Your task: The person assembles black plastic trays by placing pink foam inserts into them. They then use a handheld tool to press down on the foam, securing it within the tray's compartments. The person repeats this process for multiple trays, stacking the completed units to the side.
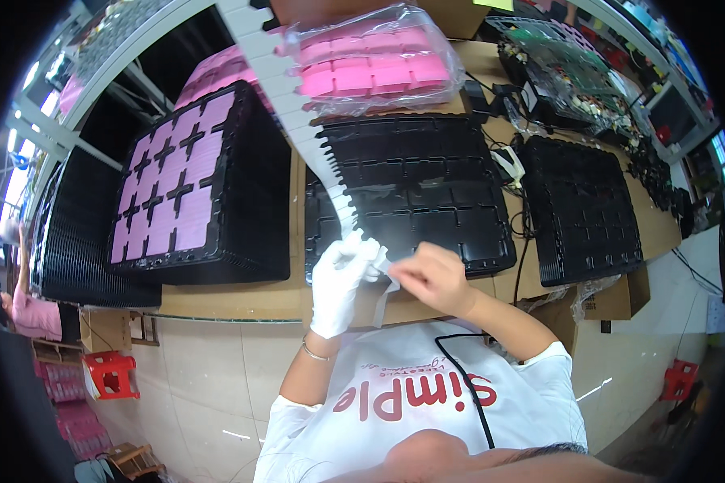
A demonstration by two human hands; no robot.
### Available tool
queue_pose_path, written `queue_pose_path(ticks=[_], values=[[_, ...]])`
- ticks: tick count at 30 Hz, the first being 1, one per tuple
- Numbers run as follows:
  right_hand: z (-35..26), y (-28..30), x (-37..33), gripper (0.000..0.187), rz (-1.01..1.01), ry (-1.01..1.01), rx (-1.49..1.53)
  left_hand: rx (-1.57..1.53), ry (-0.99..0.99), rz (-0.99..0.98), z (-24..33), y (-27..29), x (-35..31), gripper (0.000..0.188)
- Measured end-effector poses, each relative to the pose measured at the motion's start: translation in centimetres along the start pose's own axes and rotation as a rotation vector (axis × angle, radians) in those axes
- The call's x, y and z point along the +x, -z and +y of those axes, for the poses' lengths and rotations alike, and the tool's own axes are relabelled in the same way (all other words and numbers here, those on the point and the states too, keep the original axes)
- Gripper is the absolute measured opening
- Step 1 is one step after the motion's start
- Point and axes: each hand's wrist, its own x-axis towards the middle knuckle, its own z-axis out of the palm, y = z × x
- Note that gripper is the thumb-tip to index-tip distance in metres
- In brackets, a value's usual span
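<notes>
My left hand (335,282), in a white glove, is closed near the middle of the table, its fingertips pinched together. My right hand (433,279) is bare and closed just to the right of it, in a pinch. Between the two hands is a small translucent strip (383,262), and a part of it hangs below the fingers. A long pale bar with a toothed edge (288,101) comes down from the top and ends visually behind my left fingertips; whether they touch it I cannot tell. Beyond my hands lies a black moulded tray (411,197) with cross-shaped ridges.
A tall stack of black trays (250,193) with pink foam pads (177,173) stands left, beside another tray stack (80,229). Bagged pink pieces (370,68) lie at the back. To the right are another black tray (584,209), cables and green circuit boards (560,60).
</notes>
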Motion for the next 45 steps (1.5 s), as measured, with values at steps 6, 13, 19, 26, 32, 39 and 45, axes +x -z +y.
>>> queue_pose_path(ticks=[6,13,19,26,32,39,45], values=[[1.9,10.0,-0.5,0.007,-0.075,-0.549,0.119,0.070,-0.041,0.049,-0.3,-0.6,1.0,0.013],[5.6,13.5,-2.6,0.010,-0.329,-0.837,-0.160,0.138,-0.035,0.013,-0.5,-0.5,1.5,0.011],[6.7,13.6,-3.2,0.010,-0.273,-0.768,-0.278,0.161,-0.023,-0.009,-0.9,-0.2,1.4,0.019],[7.7,13.6,-3.4,0.016,-0.268,-0.672,-0.379,0.173,-0.031,-0.032,-1.1,-0.1,1.7,0.013],[7.4,13.4,-3.2,0.019,-0.231,-0.698,-0.398,0.168,-0.030,-0.012,-1.0,-0.1,1.5,0.013],[6.6,13.3,-2.7,0.017,-0.250,-0.741,-0.402,0.155,-0.029,-0.012,-1.0,-0.2,1.5,0.013],[6.2,13.5,-3.8,0.014,-0.295,-0.550,-0.332,0.152,-0.031,-0.021,-1.0,-0.2,1.4,0.014]])
